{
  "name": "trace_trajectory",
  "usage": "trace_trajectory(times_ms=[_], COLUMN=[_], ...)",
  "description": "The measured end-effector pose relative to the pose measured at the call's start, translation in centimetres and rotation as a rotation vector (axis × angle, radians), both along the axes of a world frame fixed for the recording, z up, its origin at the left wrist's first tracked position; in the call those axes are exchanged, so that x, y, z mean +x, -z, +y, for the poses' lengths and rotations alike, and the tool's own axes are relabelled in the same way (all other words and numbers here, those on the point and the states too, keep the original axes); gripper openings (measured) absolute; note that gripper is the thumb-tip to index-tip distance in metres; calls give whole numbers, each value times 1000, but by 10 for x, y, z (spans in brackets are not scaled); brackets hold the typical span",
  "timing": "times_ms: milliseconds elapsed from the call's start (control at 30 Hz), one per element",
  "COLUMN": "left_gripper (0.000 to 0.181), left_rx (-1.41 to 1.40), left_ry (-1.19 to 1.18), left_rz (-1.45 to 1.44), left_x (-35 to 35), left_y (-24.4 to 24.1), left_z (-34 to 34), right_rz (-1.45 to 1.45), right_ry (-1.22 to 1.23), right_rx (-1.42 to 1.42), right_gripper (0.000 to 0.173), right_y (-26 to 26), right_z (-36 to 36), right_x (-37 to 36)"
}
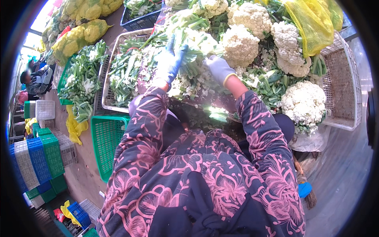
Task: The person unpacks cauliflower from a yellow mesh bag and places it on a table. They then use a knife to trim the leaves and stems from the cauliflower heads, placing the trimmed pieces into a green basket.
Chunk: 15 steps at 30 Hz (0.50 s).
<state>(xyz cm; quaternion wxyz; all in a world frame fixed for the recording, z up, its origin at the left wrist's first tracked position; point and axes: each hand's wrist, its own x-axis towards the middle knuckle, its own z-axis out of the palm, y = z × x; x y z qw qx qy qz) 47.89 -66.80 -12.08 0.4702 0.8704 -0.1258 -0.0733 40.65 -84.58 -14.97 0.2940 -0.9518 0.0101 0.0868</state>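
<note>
My left hand (171, 63), in a blue and white knit glove, has thumb and forefinger spread apart beside a leafy cauliflower piece (201, 41). My right hand (218, 69), in a pale glove, has bent fingers at the lower right of that piece. Whether they grip it cannot be told, because glare washes out the area. Just right of my right hand lies a trimmed-looking cauliflower head (240, 46). Below both hands, white florets and crumbs (183, 89) are strewn over the brown work surface (219, 100).
Leaf stalks (125, 75) lie in a white crate (105, 97) at left; a green crate (108, 142) stands below it. More cauliflower heads (303, 102), a yellow mesh bag (311, 26) and a white crate (340, 86) are at right. A broom (310, 198) lies lower right. People (37, 78) sit far left.
</note>
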Motion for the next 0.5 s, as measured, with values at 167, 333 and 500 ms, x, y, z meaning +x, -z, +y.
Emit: trace_trajectory(times_ms=[167,333,500], left_gripper=[73,82,92], left_rx=[662,666,889], left_ry=[53,241,322], left_rz=[-599,-422,-578], left_x=[-6,-1,-10], left_y=[11,-6,-14], left_z=[-12,-4,-1], right_rz=[-213,-29,-224], right_ry=[-146,232,332], right_rx=[-237,39,208], right_gripper=[24,37,38], right_y=[18,-6,-2], right_z=[-4,-6,-13], right_x=[-10,-19,-24])
